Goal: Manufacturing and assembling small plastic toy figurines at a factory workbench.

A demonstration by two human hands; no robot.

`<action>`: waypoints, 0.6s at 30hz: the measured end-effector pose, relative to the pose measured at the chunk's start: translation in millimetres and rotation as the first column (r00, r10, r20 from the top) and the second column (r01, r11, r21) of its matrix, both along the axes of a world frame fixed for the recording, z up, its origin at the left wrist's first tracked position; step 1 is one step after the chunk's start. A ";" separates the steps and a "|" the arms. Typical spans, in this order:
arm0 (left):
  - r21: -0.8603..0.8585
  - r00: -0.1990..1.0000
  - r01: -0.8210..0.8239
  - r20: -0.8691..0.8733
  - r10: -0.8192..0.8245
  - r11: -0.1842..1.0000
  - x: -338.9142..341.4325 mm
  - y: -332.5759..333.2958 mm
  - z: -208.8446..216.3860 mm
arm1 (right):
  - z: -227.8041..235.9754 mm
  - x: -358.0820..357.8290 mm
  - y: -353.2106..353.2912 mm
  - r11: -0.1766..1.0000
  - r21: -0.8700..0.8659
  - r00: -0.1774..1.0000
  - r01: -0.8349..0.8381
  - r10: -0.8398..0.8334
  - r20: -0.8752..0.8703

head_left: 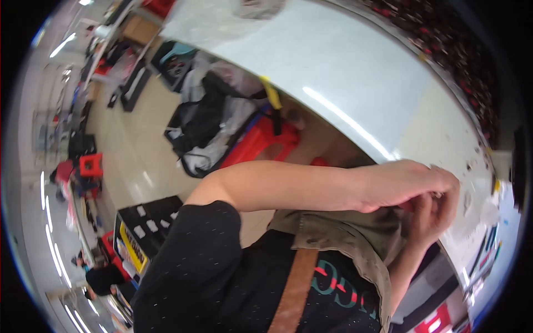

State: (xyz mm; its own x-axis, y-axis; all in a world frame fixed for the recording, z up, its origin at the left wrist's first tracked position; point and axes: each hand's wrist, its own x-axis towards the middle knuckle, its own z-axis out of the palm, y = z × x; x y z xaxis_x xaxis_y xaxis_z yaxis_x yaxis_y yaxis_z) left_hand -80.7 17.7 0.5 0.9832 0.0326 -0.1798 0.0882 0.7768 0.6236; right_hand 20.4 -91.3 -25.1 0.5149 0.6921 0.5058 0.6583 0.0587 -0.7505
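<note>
My left hand (404, 180) reaches across from the left, bent at the wrist, with its fingers curled down. My right hand (435, 217) comes up from below and meets it, fingers bent inward. The two hands touch at the fingertips, just over the near edge of the white worktable (361, 72). Between the fingers there may be something small, but the hands hide it and I cannot make it out. Beneath my hands hangs the olive apron (344, 227) with a brown strap.
Many small dark and red pieces (444, 50) lie beyond the table's far edge. Under the table stand a red stool (266, 141) and a black-and-clear plastic bag (205, 116). A yellow-and-black strip (272, 97) hangs from the edge. Black boxes (147, 219) and a person (102, 280) are leftward.
</note>
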 end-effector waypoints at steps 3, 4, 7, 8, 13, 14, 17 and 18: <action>0.028 0.999 -0.002 -0.042 0.003 1.000 1.2 4.9 -1.3 | -5.8 4.7 9.4 0.996 0.076 0.998 -0.045 0.042 0.042; 0.025 0.993 -0.054 -0.103 0.056 0.998 2.9 3.3 1.7 | -1.8 7.1 12.6 0.996 0.059 0.994 -0.072 0.066 0.091; 0.026 0.998 -0.014 -0.056 0.016 1.000 4.3 7.3 -11.2 | -5.0 13.1 15.4 0.992 0.103 0.985 -0.070 0.052 0.163; 0.021 0.999 0.024 -0.047 -0.023 0.999 7.7 6.9 -9.8 | -5.6 15.5 14.4 0.989 0.128 0.986 -0.073 0.052 0.158; 0.059 0.989 0.022 -0.149 -0.013 0.998 15.0 2.5 -2.5 | -6.7 21.8 11.3 0.989 0.141 0.985 -0.048 0.024 0.170; 0.084 0.987 -0.003 -0.160 0.016 0.996 16.5 1.6 -1.4 | -7.3 23.1 11.5 0.988 0.147 0.983 -0.054 0.028 0.179; 0.051 0.989 0.027 -0.146 -0.019 0.998 17.9 4.2 -4.9 | -7.5 27.9 11.7 0.985 0.158 0.982 -0.069 0.040 0.183; 0.053 0.989 0.029 -0.147 -0.021 0.998 18.5 4.4 -6.3 | -7.3 28.4 11.8 0.985 0.160 0.983 -0.067 0.037 0.182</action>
